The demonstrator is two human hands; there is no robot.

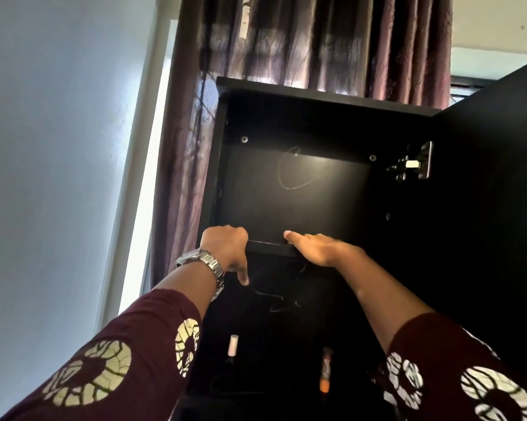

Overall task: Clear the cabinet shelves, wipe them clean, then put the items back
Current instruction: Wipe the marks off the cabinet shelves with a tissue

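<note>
On my feed the left hand [225, 247], a metal watch [204, 262] on its wrist, grips the front edge of the upper shelf [271, 247], fingers hooked over the top and the thumb pointing down below the board. The right hand [320, 249] rests its palm on the same edge just beside it, thumb stretched along the lip. Its fingers reach out of sight onto the shelf top, so I cannot tell whether they lie flat or hold something (a yellow-green speck shows there, too small to name).

I judge the shelf a stiff, smooth laminate board: rigid under pressure but slick, and it may sit loose on pegs, so I would press down on it, not pull. From this low angle I cannot see what lies on top of it.

On the level below stand a small white tube [233, 344] and an orange-tipped stick [326, 375], well apart, with a thin cable [268, 299] trailing between. Both look light and apt to topple or roll, so I would pinch each around its middle.

The black cabinet [222, 165] has a scuffed back panel [289, 192], and its door [484, 208] stands open on a metal hinge [414, 165]. A purple curtain [317, 41] hangs behind, and a pale wall [58, 147] is to the left.
</note>
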